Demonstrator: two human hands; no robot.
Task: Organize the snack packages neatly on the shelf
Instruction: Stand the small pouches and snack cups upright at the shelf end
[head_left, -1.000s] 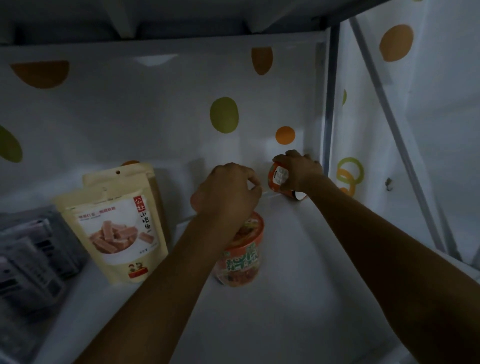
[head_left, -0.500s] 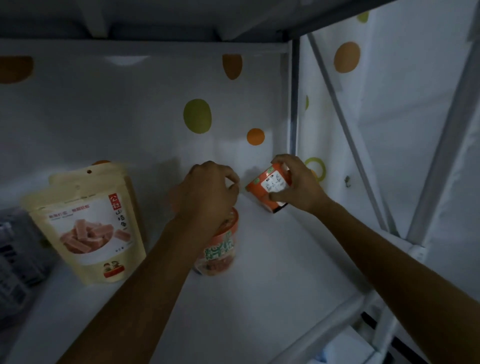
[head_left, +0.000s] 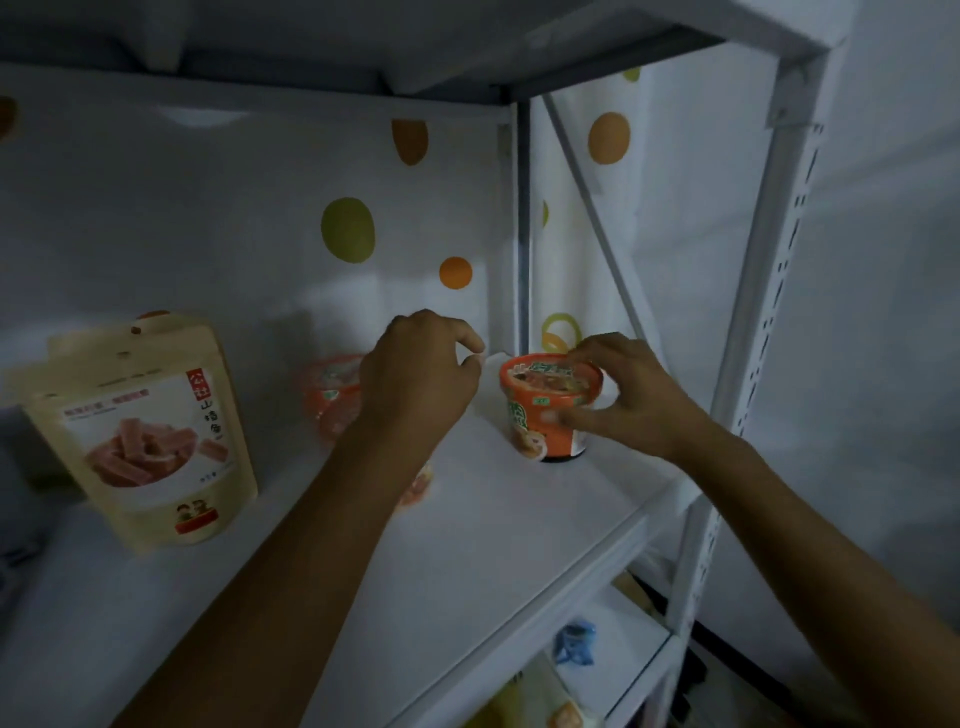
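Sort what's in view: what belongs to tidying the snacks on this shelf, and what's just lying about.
In the job: orange cup gripped by the right hand; second orange cup behind the left hand; beige snack pouch; shelf.
Lying about: blue item and yellowish packets on the lower shelf; spotted backing.

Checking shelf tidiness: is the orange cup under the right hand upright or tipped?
Upright. The orange cup stands base-down on the shelf, lid facing up, with the right hand gripping its rim and side.
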